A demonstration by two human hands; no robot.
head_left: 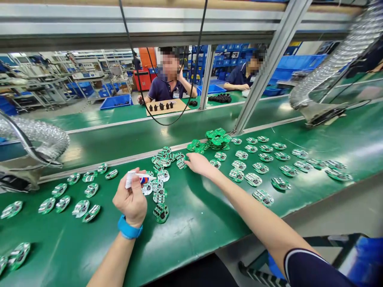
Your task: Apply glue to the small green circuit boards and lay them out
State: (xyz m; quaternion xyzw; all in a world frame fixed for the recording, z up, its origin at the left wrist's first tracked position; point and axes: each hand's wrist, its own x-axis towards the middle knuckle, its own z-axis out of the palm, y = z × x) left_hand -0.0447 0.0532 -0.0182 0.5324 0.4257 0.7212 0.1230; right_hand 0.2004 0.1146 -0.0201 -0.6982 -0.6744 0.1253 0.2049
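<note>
My left hand, with a blue band at the wrist, is closed around a small white tube with red and blue print. Its narrow end points right, above a cluster of round circuit boards. Farther forward, my right hand has its fingers drawn together at the right edge of a circuit board. The fingertips seem to pinch that board, though the hand partly hides them. Just beyond lies a stack of green boards, showing mostly plain green faces.
Boards lie spread on the green bench to the left and right. A metal post rises behind it. Foil ducts hang at both sides, and a black cable loops down. Two people sit across, beside black parts on cardboard.
</note>
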